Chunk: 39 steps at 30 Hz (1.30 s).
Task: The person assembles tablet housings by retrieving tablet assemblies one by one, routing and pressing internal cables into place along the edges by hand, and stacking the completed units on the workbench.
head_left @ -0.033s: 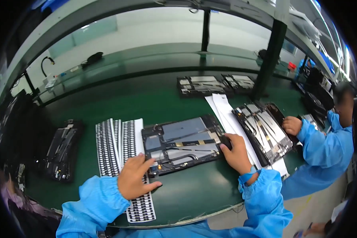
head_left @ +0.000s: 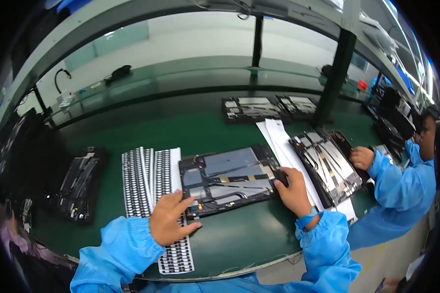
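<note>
An opened tablet (head_left: 230, 177) with its flat cables and grey battery plates exposed lies in front of me. My left hand (head_left: 171, 217) is at its near left corner, palm down, with thumb and fingers spread. At the right edge of the tablet, my right hand (head_left: 297, 195) has thumb and fingers closed around a small dark piece, mostly hidden by the fingers. White sheets (head_left: 136, 180) with rows of small black stickers lie left of the tablet. Another such sheet (head_left: 177, 259) extends below my left hand toward the table's front edge.
A second opened tablet (head_left: 327, 168) rests on white paper (head_left: 277, 139) to the right. Beside it is a co-worker's hand (head_left: 362, 158). More opened units (head_left: 253, 108) stand at the back, and others (head_left: 79, 188) at the left. A green post (head_left: 333, 78) rises behind.
The whole view has shifted slightly, so the table and its things appear a little further right. Both hands keep their places at the tablet.
</note>
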Available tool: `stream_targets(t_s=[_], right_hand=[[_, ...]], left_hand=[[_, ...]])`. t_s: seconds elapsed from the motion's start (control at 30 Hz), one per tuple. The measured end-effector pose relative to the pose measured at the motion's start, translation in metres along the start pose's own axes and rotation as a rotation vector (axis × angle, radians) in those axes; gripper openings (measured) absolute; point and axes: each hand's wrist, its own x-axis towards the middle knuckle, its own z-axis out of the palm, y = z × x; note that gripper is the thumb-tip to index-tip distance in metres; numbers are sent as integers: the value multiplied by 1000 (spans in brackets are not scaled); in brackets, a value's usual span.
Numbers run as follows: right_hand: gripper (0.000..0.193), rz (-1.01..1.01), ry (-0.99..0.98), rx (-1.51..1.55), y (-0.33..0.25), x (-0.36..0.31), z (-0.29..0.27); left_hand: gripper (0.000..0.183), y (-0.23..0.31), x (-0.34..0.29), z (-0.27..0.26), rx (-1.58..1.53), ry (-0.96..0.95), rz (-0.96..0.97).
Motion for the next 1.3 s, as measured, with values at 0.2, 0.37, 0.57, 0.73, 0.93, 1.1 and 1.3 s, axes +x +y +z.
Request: stream_targets(t_s=[0.2, 0.37, 0.57, 0.73, 0.93, 1.1, 1.3], right_hand=[[28, 312, 123, 549, -12, 15, -6], [30, 209, 44, 1026, -79, 62, 2], [35, -2, -391, 1172, -184, 132, 88], [29, -43, -564, 1225, -257, 159, 230], [25, -40, -585, 1213, -290, 151, 337], [23, -123, -508, 1057, -283, 148, 373], [41, 49, -463, 953, -293, 140, 367]], left_hand=[[46, 6, 3, -12, -174, 308, -89], [45, 12, -14, -71, -174, 548, -148], [42, -16, -78, -102, -319, 924, -228], [41, -55, -127, -109, -94, 1101, -451], [37, -93, -152, -109, 191, 1058, -701], [36, -84, -154, -116, 178, 919, -765], [63, -157, -170, -137, -322, 1294, -996]])
